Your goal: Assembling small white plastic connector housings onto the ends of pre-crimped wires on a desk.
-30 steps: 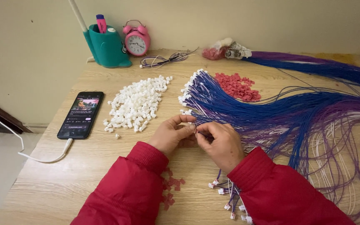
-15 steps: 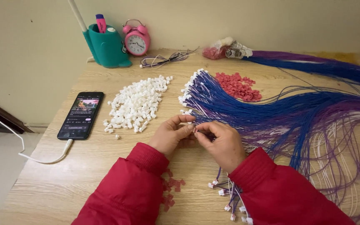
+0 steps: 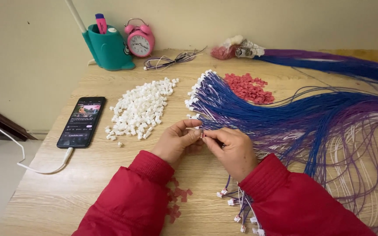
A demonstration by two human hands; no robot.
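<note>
Red sleeves covered both forearms in the head view, hands meeting at mid-frame over a wooden surface (image 3: 57, 192). Left hand (image 3: 176, 140) had thumb and forefinger pinched shut on a small white connector housing (image 3: 196, 128), held just off the surface. Right hand (image 3: 231, 148) was curled, its grip pinched tight on a thin wire end right at the housing; fingertips of both hands were touching. Whether the wire was seated in the housing could not be told, too small.

Just beyond the hands lay a big fanned bundle of blue and purple wires (image 3: 294, 118), white terminals at its near-left ends, strands running off to the right edge. A second blue-purple wire bundle (image 3: 329, 63) lay along the far right. A pile of white connector housings (image 3: 141, 109) sat left of the fan, near the left hand. A pile of red plastic pieces (image 3: 248, 87) sat behind the fan, touching the wires. A few more red bits (image 3: 178, 199) lay between the two sleeves. Finished wire ends with white connectors (image 3: 237, 209) hung below the right wrist.

A black smartphone (image 3: 82, 121), screen lit, lay at left with a white cable (image 3: 36, 168) plugged in. At the back stood a teal pen holder (image 3: 108, 48), a pink alarm clock (image 3: 140, 39) just beside it, a loose coil of thin wires (image 3: 171, 61), and a crumpled plastic bag (image 3: 235, 49).
</note>
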